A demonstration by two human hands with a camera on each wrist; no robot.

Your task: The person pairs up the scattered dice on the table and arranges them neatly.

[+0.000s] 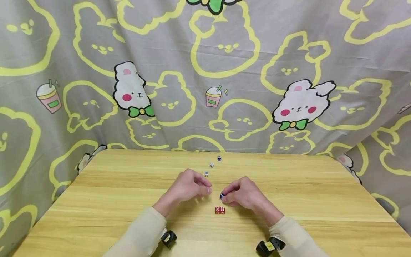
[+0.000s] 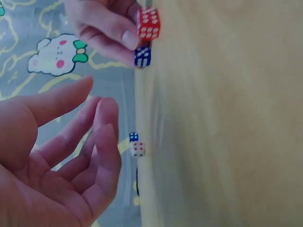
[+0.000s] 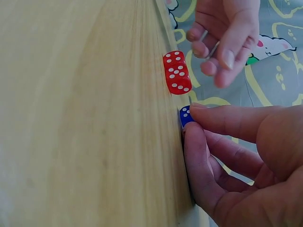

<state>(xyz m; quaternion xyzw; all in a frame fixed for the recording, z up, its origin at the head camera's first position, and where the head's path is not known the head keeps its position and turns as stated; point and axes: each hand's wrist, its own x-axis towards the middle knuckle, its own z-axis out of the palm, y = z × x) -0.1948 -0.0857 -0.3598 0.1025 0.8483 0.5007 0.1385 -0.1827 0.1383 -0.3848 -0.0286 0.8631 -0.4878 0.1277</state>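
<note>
Between its thumb and fingertips my right hand (image 1: pixel 245 193) pinches a blue die (image 1: pixel 222 196) with white dots, low over the wooden table. Just in front of it, nearer to me, two red dice (image 1: pixel 219 210) sit side by side and touching. My left hand (image 1: pixel 189 187) hovers to the left with relaxed fingers and nothing in them; the left wrist view shows its bare palm (image 2: pixel 61 165). Past the left fingertips lies a white die (image 1: pixel 206 174), then a second white die (image 1: pixel 212 165), and farthest off another blue die (image 1: pixel 219 158).
The wooden table (image 1: pixel 96 200) reaches back to a grey patterned curtain (image 1: pixel 179 46) that hangs along its far edge and sides. Black wrist straps (image 1: pixel 168 238) sit at both sleeves.
</note>
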